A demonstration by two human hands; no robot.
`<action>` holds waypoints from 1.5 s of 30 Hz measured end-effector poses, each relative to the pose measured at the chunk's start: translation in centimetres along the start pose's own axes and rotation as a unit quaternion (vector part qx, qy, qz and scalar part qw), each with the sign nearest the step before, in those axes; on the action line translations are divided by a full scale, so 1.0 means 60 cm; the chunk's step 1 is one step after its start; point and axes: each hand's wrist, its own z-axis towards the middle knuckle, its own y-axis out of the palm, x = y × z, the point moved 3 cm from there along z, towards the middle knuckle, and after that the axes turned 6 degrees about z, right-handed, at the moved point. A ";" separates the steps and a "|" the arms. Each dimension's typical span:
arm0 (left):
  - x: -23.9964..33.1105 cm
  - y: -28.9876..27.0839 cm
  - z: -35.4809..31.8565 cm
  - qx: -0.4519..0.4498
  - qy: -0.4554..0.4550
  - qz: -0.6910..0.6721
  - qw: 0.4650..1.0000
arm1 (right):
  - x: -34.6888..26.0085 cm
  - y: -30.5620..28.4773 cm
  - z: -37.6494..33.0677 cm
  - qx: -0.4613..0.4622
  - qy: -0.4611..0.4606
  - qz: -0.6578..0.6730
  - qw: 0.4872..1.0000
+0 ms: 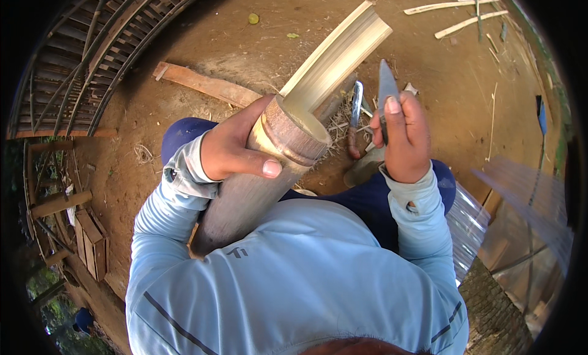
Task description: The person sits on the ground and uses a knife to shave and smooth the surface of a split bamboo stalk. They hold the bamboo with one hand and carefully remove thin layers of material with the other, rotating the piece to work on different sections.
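Left hand [229, 150] is wrapping fingers round the bamboo pole [269, 165] nr its node (stiff, heavy-ish, prob. slick); right hand [404, 137] is gripping the knife [387, 88], thumb pressing along the blade.

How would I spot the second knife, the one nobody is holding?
Start at the thick bamboo pole gripped by the left hand. Just right of its split end, beside the right hand, a curved blade stands by the ground. Unlike the held knife, no hand touches it.

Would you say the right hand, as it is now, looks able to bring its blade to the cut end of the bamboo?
Probably yes: the right hand holds the blade beside the bamboo, nothing between them.
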 end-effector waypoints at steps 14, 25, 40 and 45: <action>-0.027 0.001 0.008 -0.036 -0.030 -0.127 0.991 | -0.051 0.024 0.062 0.050 -0.257 -0.247 0.933; -0.045 -0.025 0.008 -0.043 -0.008 -0.132 0.990 | -0.052 0.040 0.101 0.008 -0.331 -0.318 0.888; -0.048 -0.039 0.008 -0.048 -0.016 -0.146 0.988 | -0.056 0.056 0.122 0.031 -0.339 -0.319 0.885; -0.052 -0.042 0.008 -0.058 -0.012 -0.105 0.993 | -0.043 0.060 0.124 0.054 -0.369 -0.321 0.870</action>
